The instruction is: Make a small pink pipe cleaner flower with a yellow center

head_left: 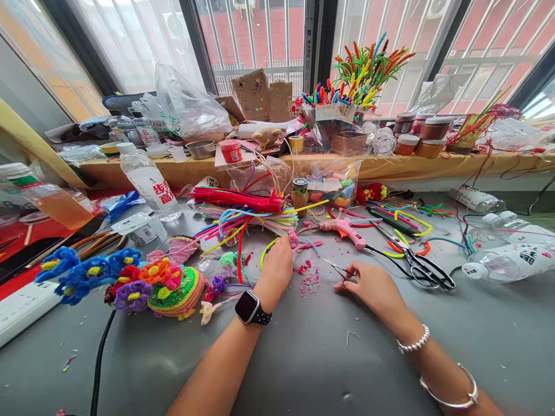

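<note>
My left hand (277, 263), with a watch on its wrist, is closed in a pinch beside a small pink fuzzy pipe cleaner piece (293, 236) that shows at its fingertips. My right hand (368, 283) is closed around the handles of small scissors (335, 266), whose thin blades point up and left. Pink and red fuzz clippings (310, 282) lie on the grey table between the two hands. Just beyond the left hand rests a heap of pipe cleaners, with a red bundle (238, 199) on top.
A pink glue gun (344, 230) and large black-handled scissors (427, 268) lie behind my right hand. Fuzzy flowers (134, 294) and a round green piece (180, 289) sit left. Plastic bottles (150, 182) stand or lie at both sides. A cluttered ledge (390, 162) runs under the windows.
</note>
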`<move>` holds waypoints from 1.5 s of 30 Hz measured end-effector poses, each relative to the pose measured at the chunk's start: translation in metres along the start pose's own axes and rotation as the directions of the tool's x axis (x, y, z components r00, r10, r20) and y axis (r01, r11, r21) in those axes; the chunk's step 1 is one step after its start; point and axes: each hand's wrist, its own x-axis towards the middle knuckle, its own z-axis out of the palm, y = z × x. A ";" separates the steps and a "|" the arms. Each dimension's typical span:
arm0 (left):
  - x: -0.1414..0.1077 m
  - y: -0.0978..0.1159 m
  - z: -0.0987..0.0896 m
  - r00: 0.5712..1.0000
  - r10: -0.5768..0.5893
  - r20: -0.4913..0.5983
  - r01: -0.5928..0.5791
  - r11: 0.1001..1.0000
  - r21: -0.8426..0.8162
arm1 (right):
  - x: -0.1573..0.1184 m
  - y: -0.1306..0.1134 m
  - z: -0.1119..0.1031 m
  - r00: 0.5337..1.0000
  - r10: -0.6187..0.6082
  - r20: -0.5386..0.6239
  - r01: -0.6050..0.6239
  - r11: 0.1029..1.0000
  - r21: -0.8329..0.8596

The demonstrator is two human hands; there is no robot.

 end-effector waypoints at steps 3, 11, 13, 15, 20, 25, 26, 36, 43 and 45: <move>-0.001 -0.001 0.001 1.000 0.018 -0.017 -0.017 1.000 0.023 | -0.002 -0.002 -0.001 1.000 -0.011 -0.008 0.011 1.000 0.009; -0.002 -0.003 -0.006 0.995 -0.099 0.004 0.099 0.994 0.049 | -0.008 -0.008 -0.003 0.999 -0.046 0.004 0.045 0.988 0.151; -0.001 -0.004 -0.010 0.992 -0.122 -0.027 0.123 0.992 0.012 | -0.008 -0.010 -0.002 0.999 -0.043 0.002 0.042 0.987 0.155; 0.001 -0.006 -0.014 0.983 -0.165 -0.075 0.163 0.986 -0.043 | -0.008 -0.010 -0.001 0.998 -0.063 0.012 0.060 0.980 0.188; 0.005 -0.012 -0.020 0.950 -0.168 -0.264 0.114 0.972 -0.207 | -0.007 -0.011 0.000 0.991 -0.130 0.026 0.119 0.959 0.256; 0.005 -0.014 -0.020 0.879 -0.188 -0.438 0.032 0.940 -0.340 | -0.005 -0.008 0.004 0.975 -0.215 -0.060 0.222 0.964 0.146; 0.005 -0.014 -0.020 0.866 -0.197 -0.459 0.025 0.935 -0.355 | -0.005 -0.007 0.005 0.972 -0.218 -0.081 0.227 0.965 0.129; 0.005 -0.015 -0.027 0.751 -0.269 -0.602 -0.010 0.908 -0.418 | 0.004 0.001 0.010 0.942 -0.219 -0.253 0.238 0.970 0.044; 0.006 -0.015 -0.029 0.764 -0.372 -0.527 -0.067 0.767 -0.638 | 0.015 -0.002 0.013 0.908 -0.296 -0.297 0.231 0.944 -0.234; 0.005 -0.014 -0.030 0.768 -0.393 -0.506 -0.049 0.751 -0.658 | 0.015 -0.006 0.011 0.905 -0.326 -0.273 0.241 0.922 -0.302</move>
